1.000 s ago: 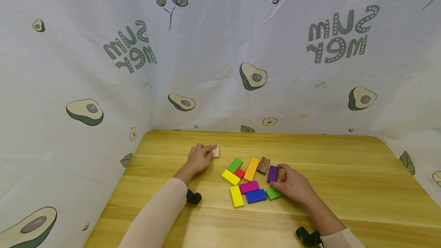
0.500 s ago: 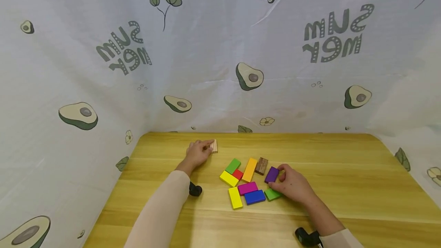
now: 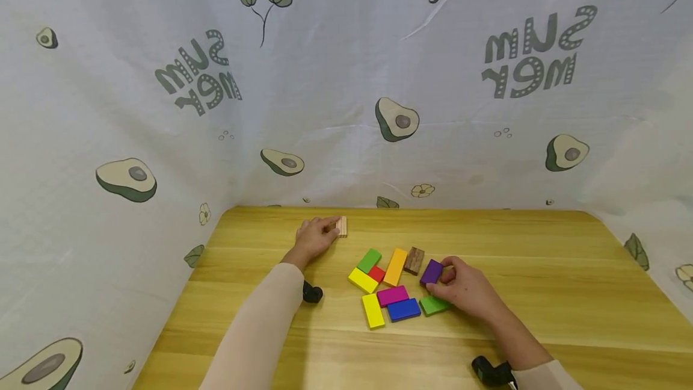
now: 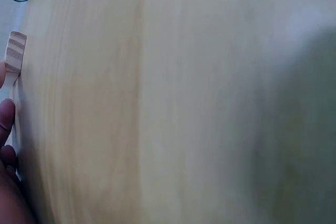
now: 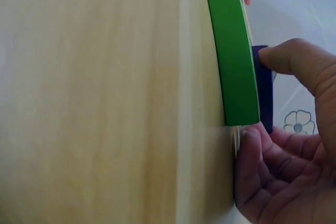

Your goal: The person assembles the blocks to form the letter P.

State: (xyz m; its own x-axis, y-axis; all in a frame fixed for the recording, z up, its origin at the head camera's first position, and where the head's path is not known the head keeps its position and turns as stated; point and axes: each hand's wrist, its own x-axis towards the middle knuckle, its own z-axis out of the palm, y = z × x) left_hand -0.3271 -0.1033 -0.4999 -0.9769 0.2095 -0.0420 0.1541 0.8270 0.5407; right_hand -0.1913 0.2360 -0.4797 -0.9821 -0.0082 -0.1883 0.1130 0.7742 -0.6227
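Observation:
My left hand is near the far left part of the table, thumb and index finger pinching a pale striped wooden block. In the left wrist view that wooden block shows at the left edge beside the fingertips. On the right, my right hand grips a purple block by its ends between thumb and fingers. The right wrist view has the purple block partly hidden behind a green block. That green block lies just below the right thumb.
Between the hands lie several blocks: green, red, yellow, orange, dark brown wood, magenta, blue and another yellow. A printed cloth hangs behind the table.
The left hand has moved the wooden block farther back, toward the table's far edge. The purple block has turned slightly clockwise in the right hand. The other blocks stay in place.

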